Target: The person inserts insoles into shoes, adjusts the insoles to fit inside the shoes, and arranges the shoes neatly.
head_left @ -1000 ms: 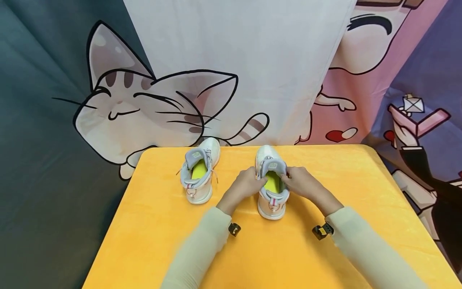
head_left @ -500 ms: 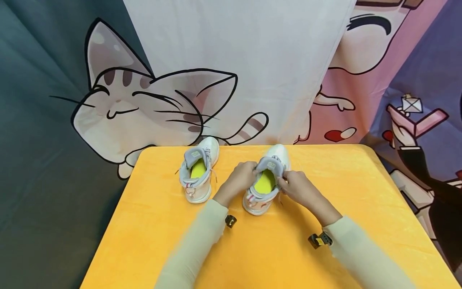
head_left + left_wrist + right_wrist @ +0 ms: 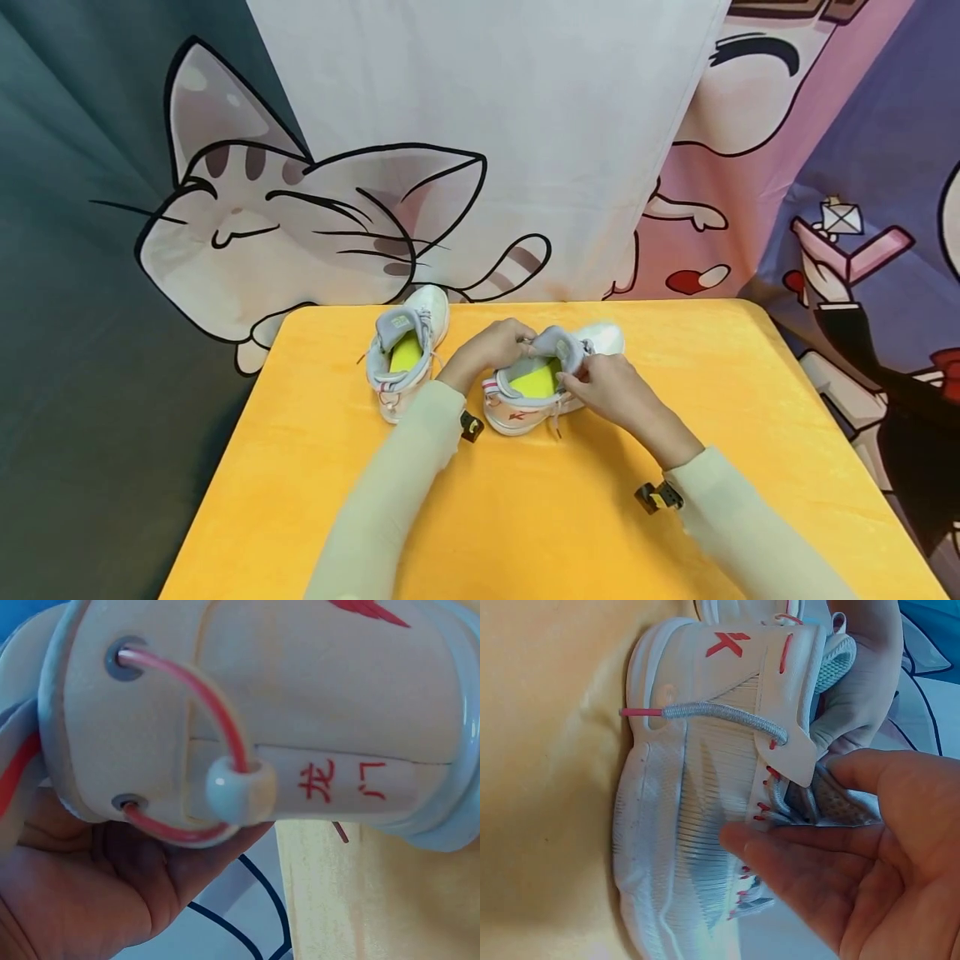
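A white sneaker (image 3: 516, 418) with a yellow-green insole and grey tongue (image 3: 558, 346) stands on the yellow table, its toe pointing right. My left hand (image 3: 498, 345) grips the far side of its collar. On the near side my right hand (image 3: 617, 387) pinches the sneaker by the tongue and lace area; in the right wrist view a fingertip (image 3: 739, 838) touches the side panel. The heel (image 3: 247, 690), with a red-and-white cord and white bead, fills the left wrist view. The matching sneaker (image 3: 406, 358) stands to the left, partly behind my left forearm.
The table (image 3: 555, 517) has its far edge against a cloth backdrop (image 3: 570, 150) printed with a cartoon cat. A loose lace end (image 3: 705, 711) hangs along the held sneaker's side. A small black device (image 3: 658, 497) is worn at my right wrist.
The held sneaker has turned clockwise, its toe swinging from the far side to the right and its heel to the left. Both hands stay on it; the other sneaker keeps its place.
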Available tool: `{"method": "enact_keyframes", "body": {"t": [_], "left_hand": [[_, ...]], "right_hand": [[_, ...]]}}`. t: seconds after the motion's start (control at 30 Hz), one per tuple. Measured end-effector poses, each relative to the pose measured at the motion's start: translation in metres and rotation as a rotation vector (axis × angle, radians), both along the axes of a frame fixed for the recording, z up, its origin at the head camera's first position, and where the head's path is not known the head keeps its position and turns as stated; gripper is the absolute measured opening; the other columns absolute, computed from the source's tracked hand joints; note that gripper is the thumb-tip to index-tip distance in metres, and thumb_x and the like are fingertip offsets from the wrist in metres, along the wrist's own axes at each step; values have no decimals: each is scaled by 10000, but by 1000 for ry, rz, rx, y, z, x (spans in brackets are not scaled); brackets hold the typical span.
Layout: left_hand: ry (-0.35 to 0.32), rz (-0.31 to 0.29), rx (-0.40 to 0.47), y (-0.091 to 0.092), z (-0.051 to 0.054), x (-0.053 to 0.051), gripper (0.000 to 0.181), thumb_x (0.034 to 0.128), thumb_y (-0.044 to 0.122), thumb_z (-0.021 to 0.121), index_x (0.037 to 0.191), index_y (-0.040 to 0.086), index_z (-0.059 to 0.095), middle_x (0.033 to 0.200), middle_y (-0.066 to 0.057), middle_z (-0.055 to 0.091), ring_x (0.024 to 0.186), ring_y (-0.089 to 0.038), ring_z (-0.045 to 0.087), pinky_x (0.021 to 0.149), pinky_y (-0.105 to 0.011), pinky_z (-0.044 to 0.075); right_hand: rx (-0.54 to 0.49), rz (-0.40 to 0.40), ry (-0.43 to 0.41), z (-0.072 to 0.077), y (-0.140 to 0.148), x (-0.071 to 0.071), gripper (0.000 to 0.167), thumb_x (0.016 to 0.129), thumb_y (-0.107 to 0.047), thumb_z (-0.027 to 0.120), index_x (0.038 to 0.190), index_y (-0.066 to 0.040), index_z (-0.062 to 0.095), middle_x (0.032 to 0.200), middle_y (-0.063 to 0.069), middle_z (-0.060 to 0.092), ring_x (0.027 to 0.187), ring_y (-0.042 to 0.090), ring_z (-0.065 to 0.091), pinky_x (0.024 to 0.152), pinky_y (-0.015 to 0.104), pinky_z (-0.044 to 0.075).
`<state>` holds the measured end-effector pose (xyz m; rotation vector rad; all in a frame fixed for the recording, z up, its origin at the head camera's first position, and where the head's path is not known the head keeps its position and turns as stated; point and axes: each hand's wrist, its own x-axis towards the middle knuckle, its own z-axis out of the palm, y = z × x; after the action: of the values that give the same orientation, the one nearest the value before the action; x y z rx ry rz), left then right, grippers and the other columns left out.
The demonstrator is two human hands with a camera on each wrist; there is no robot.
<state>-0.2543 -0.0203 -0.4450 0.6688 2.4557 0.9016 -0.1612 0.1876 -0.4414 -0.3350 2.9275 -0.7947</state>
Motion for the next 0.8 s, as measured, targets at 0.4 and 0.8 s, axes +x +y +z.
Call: {"method": "enact_keyframes", "body": {"t": [0.4,0.8], "left_hand": [[-121,166,34,-14,14,22,530,1080,281,489,1540,25,430,1464,-201,569,1320,-328,580,1062,-461,509],[-135,248,144,-35,9,66,664,1030,321,536,1585,13,340,1316,-182,637,982,-223,654,919,-408,543]], "right_hand": [[144,67,-20,22,5,-5,379,1018,-378,636,721,-142,657,569,-29,485,524,126,431,499,281,355],[-62,381,36,58,-22,-15,205,1047,-138,566,1111,-136,760,974,-15,719,748,102,594,679,274,518]]}}
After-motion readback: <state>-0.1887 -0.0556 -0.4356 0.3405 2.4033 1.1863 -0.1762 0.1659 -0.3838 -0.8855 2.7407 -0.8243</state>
